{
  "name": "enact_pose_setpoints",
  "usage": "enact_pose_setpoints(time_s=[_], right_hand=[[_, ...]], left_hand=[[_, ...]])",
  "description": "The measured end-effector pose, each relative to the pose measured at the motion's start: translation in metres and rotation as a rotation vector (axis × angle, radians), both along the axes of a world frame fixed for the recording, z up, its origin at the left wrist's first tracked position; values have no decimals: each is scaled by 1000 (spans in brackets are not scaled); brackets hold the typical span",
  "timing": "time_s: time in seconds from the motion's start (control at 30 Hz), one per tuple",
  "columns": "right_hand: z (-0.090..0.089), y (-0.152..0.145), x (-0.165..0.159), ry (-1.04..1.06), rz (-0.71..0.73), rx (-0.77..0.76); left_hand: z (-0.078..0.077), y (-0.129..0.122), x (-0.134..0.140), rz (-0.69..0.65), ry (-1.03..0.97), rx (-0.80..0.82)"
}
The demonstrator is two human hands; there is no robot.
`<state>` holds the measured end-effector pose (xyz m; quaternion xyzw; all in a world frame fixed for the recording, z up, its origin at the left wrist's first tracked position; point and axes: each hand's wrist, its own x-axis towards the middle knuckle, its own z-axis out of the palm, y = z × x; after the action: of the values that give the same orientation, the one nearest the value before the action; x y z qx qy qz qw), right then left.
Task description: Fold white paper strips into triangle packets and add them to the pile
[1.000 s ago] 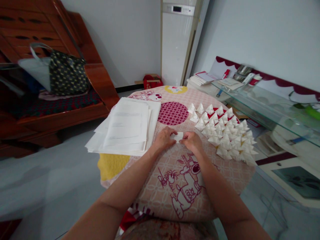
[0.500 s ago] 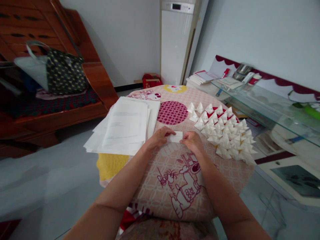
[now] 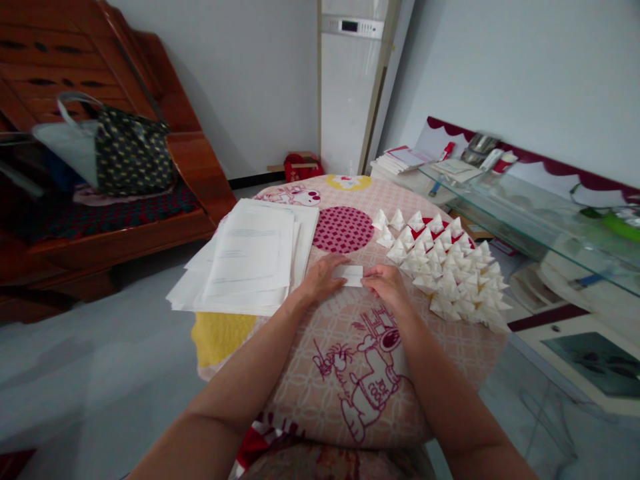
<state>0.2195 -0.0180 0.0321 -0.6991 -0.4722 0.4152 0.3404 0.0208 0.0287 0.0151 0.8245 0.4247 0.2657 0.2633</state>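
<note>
A small white rectangle of folded paper (image 3: 351,275) lies low over the cloth-covered round table (image 3: 325,373), between my two hands. My left hand (image 3: 321,279) has its fingers closed on the paper's left end. At the right end, my right hand (image 3: 387,283) pinches the paper between thumb and fingers. Left of my hands is a stack of white paper sheets (image 3: 250,253) with faint print on the top one. Several pointed folded-paper pieces (image 3: 445,260) stand in rows on the table's right side.
A glass-topped stand (image 3: 530,213) with papers and small containers runs along the right wall. On the left, a wooden bench (image 3: 195,160) carries a dark patterned bag (image 3: 133,150). A tall white floor unit (image 3: 347,93) stands behind the table.
My left hand lies flatter along the paper, and the fingers of my right hand have shifted a little at its right end. The whole view has tilted slightly.
</note>
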Motion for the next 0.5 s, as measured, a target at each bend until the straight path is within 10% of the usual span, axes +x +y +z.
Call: enact_pose_setpoints(time_s=[0.5], right_hand=[[-1,-4,-4,176,108,37]], left_hand=[[-8,0,-1,-100,6,73]])
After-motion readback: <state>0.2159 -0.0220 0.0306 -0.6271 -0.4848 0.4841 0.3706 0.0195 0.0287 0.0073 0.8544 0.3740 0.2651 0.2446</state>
